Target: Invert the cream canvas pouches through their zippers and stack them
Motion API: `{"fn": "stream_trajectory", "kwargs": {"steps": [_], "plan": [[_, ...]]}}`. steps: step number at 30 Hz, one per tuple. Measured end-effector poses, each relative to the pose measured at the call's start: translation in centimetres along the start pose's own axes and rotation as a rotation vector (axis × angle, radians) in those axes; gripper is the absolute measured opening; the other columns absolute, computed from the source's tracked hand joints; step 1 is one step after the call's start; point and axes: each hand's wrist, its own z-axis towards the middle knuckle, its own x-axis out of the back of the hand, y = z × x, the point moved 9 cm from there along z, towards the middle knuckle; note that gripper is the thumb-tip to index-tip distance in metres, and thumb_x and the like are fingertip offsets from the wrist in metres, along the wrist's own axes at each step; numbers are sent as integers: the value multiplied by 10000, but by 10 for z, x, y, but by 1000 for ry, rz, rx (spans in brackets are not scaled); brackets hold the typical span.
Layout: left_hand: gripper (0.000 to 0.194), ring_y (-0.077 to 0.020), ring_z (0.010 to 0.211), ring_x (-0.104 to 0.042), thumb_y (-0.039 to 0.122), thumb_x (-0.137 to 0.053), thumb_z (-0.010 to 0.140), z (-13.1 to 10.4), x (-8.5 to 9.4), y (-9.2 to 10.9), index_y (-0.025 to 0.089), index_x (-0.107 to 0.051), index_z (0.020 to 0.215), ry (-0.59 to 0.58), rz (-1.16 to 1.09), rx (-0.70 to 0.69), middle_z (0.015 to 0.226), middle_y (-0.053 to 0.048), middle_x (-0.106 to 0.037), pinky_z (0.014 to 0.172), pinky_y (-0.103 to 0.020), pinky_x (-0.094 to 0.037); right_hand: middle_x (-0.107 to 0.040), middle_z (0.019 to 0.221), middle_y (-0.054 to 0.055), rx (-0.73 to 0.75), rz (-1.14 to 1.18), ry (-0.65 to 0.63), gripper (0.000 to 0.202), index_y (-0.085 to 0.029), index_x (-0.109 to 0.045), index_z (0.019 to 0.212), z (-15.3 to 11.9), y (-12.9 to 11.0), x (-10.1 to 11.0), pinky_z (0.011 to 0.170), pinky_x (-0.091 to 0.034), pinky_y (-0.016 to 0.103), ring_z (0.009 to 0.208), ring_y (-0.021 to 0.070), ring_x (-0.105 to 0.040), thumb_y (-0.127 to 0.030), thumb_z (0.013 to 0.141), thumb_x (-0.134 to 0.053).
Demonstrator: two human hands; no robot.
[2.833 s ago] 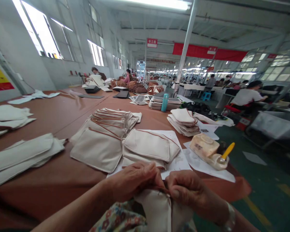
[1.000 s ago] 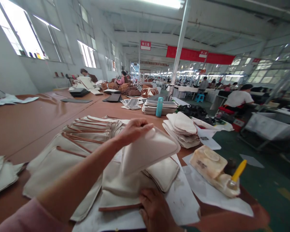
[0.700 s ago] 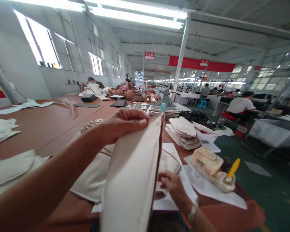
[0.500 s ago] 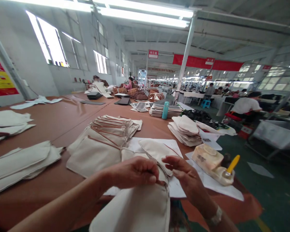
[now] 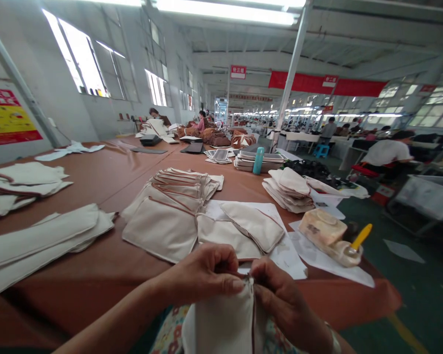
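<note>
The left hand [image 5: 206, 275] and right hand [image 5: 278, 292] pinch the top of a cream pouch [image 5: 221, 322] at the near edge of the brown table [image 5: 81, 179]. Just past them, more pouches [image 5: 256, 226] lie on white paper [image 5: 295, 260]. To their left is a big row [image 5: 162, 228] with brown trim. On the right, a yellow brush [image 5: 362, 236] sits in a tub [image 5: 321, 227]. Farther off, a blue bottle [image 5: 258, 161] stands up. At far right, 1 person [image 5: 386, 150] wears a white top.
</note>
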Motion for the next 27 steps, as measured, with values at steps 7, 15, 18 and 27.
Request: {"fn": "stream_trajectory", "kwargs": {"steps": [7,15,18,27], "plan": [[172,-124,771,-506,301,-697,849,-10,-13,42,135,-701,893,-143,190,-195,844,-13,-594,695,-215,-377,-535,785,-18,231,-359,54,141,-215,-561,884,0,-64,-6,600,-348,234,679,131,-469,-303,976,-501],[122,-115,714,-456,188,-487,911,-29,-25,61,165,-586,844,-32,927,-335,777,22,-538,664,-214,-356,-477,733,-25,7,-273,-42,274,-213,-560,870,-1,-55,-12,580,-321,247,679,142,-409,-421,1002,-442],[96,-121,725,-449,153,-460,875,-33,-30,63,172,-520,803,16,970,-401,790,21,-523,692,-226,-350,-484,718,-28,30,-319,-24,295,-213,-549,858,-1,-56,-15,580,-320,248,667,139,-421,-416,1019,-408],[149,-112,558,-300,193,-443,717,-8,0,16,147,-584,731,55,191,-146,583,36,-378,515,-245,-236,-534,751,-15,76,-458,23,316,-214,-541,838,8,-53,-14,624,-359,244,697,143,-478,-404,1037,-385]]}}
